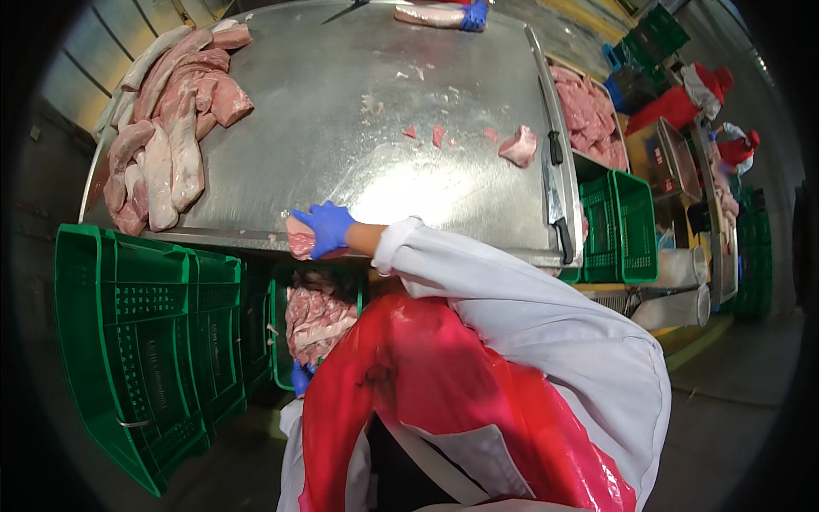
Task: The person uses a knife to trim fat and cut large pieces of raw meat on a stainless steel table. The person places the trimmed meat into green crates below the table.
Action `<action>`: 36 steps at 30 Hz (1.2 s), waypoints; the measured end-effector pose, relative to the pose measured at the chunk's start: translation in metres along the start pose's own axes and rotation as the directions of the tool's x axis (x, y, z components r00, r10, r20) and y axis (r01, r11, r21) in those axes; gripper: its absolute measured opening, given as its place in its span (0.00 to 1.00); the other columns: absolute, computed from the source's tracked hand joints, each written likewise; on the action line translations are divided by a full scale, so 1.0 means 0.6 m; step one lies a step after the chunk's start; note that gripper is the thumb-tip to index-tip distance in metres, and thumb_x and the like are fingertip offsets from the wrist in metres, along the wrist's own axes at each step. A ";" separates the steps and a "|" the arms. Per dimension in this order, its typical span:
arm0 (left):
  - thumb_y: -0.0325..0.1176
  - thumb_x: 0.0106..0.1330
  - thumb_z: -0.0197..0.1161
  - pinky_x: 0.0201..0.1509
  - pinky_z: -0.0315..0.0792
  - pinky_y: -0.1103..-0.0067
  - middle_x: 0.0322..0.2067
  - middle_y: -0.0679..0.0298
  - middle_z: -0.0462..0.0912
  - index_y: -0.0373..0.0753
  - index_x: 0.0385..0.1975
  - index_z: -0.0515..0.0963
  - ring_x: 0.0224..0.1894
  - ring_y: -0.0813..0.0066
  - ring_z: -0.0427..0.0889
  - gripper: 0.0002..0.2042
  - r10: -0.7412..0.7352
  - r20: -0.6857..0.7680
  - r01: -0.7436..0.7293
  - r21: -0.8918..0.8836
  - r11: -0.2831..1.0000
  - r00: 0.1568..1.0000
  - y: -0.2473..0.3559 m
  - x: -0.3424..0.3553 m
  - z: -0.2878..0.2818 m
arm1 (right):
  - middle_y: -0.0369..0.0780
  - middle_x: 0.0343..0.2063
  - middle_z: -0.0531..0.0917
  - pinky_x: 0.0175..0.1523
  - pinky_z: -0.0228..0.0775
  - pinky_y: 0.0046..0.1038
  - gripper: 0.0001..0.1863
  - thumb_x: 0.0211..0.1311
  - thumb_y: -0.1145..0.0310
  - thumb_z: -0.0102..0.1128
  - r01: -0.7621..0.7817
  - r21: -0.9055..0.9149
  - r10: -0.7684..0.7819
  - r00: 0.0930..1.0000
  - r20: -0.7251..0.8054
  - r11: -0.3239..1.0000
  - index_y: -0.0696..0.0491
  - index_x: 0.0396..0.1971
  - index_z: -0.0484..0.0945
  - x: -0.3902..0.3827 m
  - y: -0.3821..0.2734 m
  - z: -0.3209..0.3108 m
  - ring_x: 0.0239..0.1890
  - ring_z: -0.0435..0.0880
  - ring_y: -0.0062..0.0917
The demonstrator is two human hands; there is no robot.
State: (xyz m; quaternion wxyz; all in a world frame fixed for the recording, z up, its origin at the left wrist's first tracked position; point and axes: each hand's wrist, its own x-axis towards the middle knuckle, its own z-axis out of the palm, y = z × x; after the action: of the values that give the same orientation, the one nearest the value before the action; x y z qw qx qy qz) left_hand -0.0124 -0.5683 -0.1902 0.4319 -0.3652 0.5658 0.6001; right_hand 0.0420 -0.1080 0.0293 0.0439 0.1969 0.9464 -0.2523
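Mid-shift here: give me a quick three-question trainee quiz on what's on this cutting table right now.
1. True or false: the right hand rests on a piece of meat at the near edge of the steel table.
2. Where do the two knives lie? A) right edge B) left edge C) centre
3. The crate of meat under the table is coloured ____.

Key: 1 true; 2 A; 3 green.

Tabletop (341,128): bare grey steel with a bright glare patch near its near edge. Meat slabs (171,128) at its left edge: pink with white fat. Meat piece (300,239) at the near edge: pink. Both hands, right hand (322,228) and left hand (300,377), wear blue gloves. Sleeve (512,299): white. Apron (426,384): red. Crates (145,341): green, with grid-patterned walls.
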 end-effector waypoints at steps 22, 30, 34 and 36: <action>0.32 0.66 0.67 0.31 0.70 0.76 0.27 0.68 0.75 0.38 0.38 0.71 0.26 0.77 0.71 0.11 0.375 0.120 -0.326 0.765 0.555 0.919 -0.156 -0.053 0.043 | 0.49 0.64 0.67 0.60 0.70 0.49 0.32 0.53 0.47 0.67 -0.601 0.218 0.563 0.476 -0.675 0.769 0.29 0.62 0.73 -0.239 0.651 -0.194 0.60 0.74 0.51; 0.31 0.67 0.67 0.40 0.72 0.79 0.31 0.69 0.77 0.35 0.49 0.74 0.32 0.80 0.73 0.15 0.506 0.248 -0.482 0.776 0.407 0.826 -0.178 -0.168 0.137 | 0.47 0.67 0.68 0.62 0.69 0.49 0.35 0.50 0.40 0.69 -0.357 0.010 0.272 0.692 -0.669 0.934 0.27 0.61 0.75 -0.047 0.577 -0.151 0.63 0.73 0.49; 0.32 0.66 0.68 0.42 0.73 0.78 0.31 0.68 0.78 0.35 0.46 0.74 0.34 0.79 0.74 0.14 0.498 0.153 -0.389 0.823 0.413 0.853 -0.228 -0.178 0.055 | 0.47 0.67 0.69 0.62 0.70 0.48 0.36 0.49 0.42 0.70 -0.183 -0.041 0.119 0.774 -0.622 0.982 0.27 0.62 0.75 0.014 0.494 -0.138 0.62 0.74 0.48; 0.33 0.64 0.70 0.42 0.73 0.76 0.30 0.66 0.79 0.36 0.40 0.74 0.33 0.77 0.74 0.12 0.499 0.097 -0.371 0.792 0.485 0.861 -0.274 -0.154 -0.047 | 0.47 0.67 0.69 0.62 0.70 0.48 0.36 0.49 0.42 0.70 -0.074 -0.063 0.021 0.803 -0.596 0.995 0.27 0.62 0.75 0.023 0.442 -0.116 0.61 0.74 0.48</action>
State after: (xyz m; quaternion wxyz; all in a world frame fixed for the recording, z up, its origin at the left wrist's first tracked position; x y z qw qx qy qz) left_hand 0.1728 -0.6082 -0.1669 0.3380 -0.0242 0.8736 0.3494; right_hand 0.1352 0.1417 -0.0349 -0.2400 0.2876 0.9170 -0.1371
